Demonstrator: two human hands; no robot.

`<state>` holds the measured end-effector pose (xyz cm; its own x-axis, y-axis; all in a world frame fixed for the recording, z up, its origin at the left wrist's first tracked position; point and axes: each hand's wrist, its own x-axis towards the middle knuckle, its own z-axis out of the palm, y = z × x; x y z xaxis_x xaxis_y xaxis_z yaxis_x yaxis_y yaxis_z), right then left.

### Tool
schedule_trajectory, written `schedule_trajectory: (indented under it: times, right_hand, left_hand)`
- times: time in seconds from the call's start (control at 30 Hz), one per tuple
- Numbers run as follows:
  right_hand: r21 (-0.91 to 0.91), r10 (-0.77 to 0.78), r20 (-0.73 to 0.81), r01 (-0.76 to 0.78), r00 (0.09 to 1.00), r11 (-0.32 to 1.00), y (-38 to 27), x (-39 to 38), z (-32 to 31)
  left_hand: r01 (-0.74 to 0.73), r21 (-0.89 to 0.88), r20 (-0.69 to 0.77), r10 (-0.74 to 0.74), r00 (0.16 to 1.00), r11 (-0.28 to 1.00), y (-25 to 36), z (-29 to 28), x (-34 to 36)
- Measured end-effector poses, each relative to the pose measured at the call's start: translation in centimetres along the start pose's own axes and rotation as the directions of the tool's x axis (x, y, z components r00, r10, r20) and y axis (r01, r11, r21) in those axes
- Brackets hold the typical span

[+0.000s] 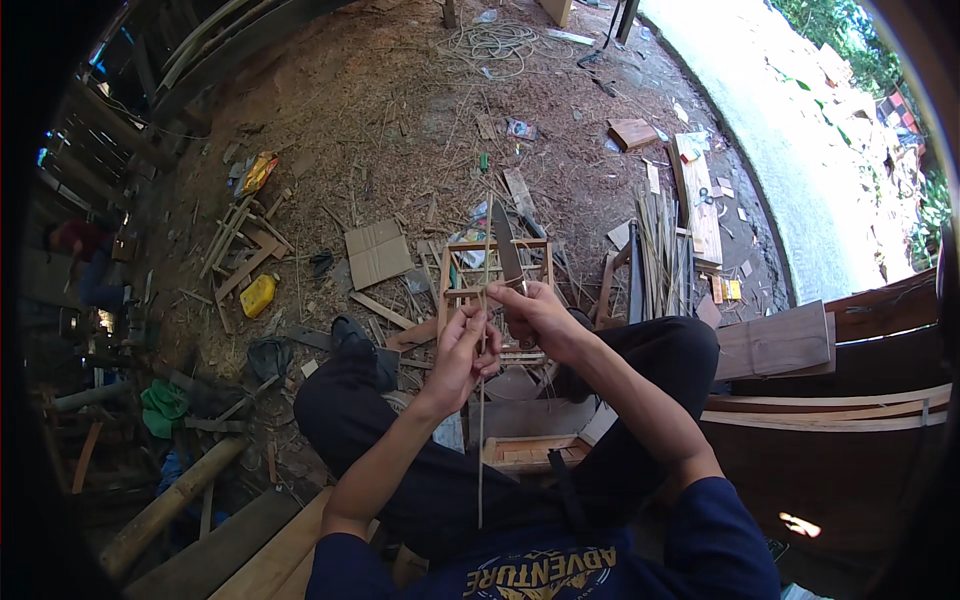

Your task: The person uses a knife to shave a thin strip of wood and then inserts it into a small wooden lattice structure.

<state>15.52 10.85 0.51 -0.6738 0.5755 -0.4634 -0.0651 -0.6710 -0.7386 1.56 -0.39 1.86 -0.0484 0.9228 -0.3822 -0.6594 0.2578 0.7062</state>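
Strip (481, 430): where does it lie?

Held up off the ground, its long axis running from near the blue shirt (645, 568) outward, seen over the wooden frame (446, 272) and its far edge, between the corners

Which hand is nearer?

The left hand (462, 360), fingers curled round it; just beyond, the right hand (540, 312) grips a knife (508, 245), thumb by the strip, blade pointing outward

Any writing?

Pale lettering (541, 574) across that shirt; nothing else I can read
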Motion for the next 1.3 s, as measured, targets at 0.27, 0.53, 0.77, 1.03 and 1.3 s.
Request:
schedule_trajectory:
  times: [0.27, 0.53, 0.77, 1.03, 1.3]
  right_hand:
    - [-0.015, -0.113, -0.17, 0.112, 0.979, 0.994, -3.0, -0.7, -1.1]
    - [-0.077, -0.091, -0.035, 0.088, 0.995, 0.993, -1.5, -1.0, 0.7]
    - [0.002, -0.327, -0.306, 0.344, 0.894, 0.939, -4.1, -0.3, -2.1]
    - [-0.079, -0.162, -0.186, 0.149, 0.969, 0.986, -2.0, -1.1, 0.1]
    - [-0.123, -0.092, -0.119, 0.077, 0.989, 0.989, -0.4, -1.2, 0.8]
  left_hand:
    - [0.05, 0.009, 0.163, -0.051, 0.985, 0.999, -0.6, -0.5, -0.2]
    - [0.116, -0.006, 0.068, -0.116, 0.991, 0.993, -0.7, -0.1, -0.3]
    - [0.154, 0.097, 0.212, -0.171, 0.962, 0.983, -1.0, -0.4, -0.6]
    - [0.159, 0.039, 0.079, -0.162, 0.984, 0.986, -0.3, 0.1, -0.8]
    - [0.126, 0.121, 0.09, -0.138, 0.986, 0.985, -0.9, -0.9, -0.6]
